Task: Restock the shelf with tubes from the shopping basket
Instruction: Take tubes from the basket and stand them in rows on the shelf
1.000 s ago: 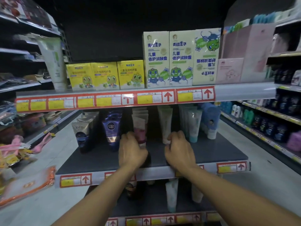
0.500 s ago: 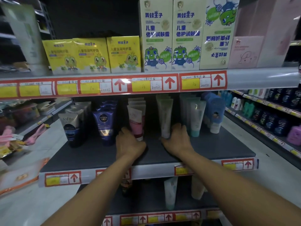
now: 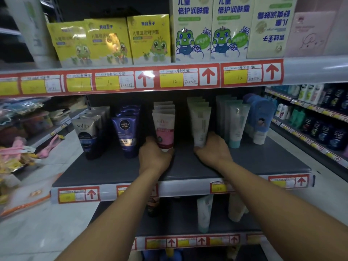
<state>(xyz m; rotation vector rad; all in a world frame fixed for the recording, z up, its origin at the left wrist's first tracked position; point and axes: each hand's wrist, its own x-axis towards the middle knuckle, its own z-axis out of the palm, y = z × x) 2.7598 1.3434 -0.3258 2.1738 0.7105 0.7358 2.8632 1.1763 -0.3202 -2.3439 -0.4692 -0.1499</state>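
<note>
The middle shelf (image 3: 263, 162) is dark grey, with rows of tubes standing cap-down toward its back edge and a broad bare band along its front edge. By the look of it the restocking is well under way: five or six rows are filled several deep, yet the open front band suggests room for more. The shopping basket is not in view, so how many tubes are left cannot be told.

From the left end of the shelf stand a row of dark tubes (image 3: 85, 136) with pale tops, then purple-blue tubes (image 3: 125, 134). Near the middle is the pink tube (image 3: 163, 130), first of a row behind it, white above and pink below with a pale cap on the shelf. Just right of a gap stands the pale green tube (image 3: 200, 127), also heading a row. Further right are teal-capped tubes (image 3: 236, 127) and blue bottles (image 3: 260, 119) at the right end.

The left hand (image 3: 155, 159) has its grip curled about the base of the pink tube, fingers at its left side and thumb under the cap. The right hand (image 3: 212, 149) is wrapped about the foot of the pale green tube. Both tubes stand upright, seemingly being seated at the heads of their rows.
</note>
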